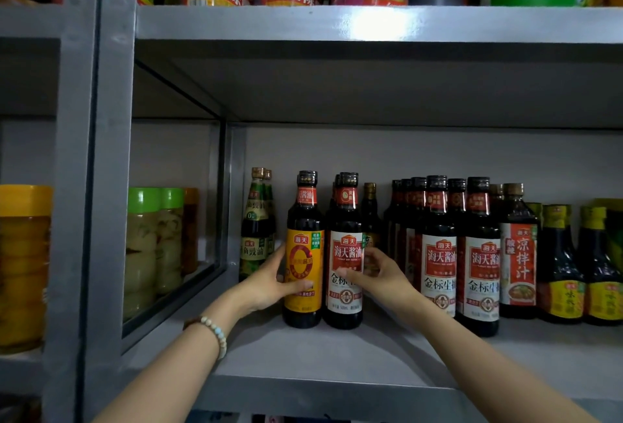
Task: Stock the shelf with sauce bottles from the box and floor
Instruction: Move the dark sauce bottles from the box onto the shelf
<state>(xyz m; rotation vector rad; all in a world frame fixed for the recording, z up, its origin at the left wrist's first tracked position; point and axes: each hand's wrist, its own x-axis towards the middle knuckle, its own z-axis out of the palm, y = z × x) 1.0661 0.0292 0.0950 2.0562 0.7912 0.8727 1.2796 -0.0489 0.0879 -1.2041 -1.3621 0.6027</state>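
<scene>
A dark sauce bottle with an orange label point(305, 255) stands upright on the grey shelf point(337, 358). My left hand point(269, 282) grips it round the lower label from the left. Touching its right side stands a dark sauce bottle with a red and white label point(345, 247). My right hand point(379, 274) holds that bottle from the right, thumb across the label front. Both bottles rest on the shelf board near its front edge.
A green-labelled bottle point(254, 233) stands behind on the left. A row of red-and-white labelled bottles point(438, 254) and yellow-labelled ones point(561, 264) fills the right. Jars point(155, 244) sit behind a glass divider on the left. The upper shelf point(371, 23) carries large bottles.
</scene>
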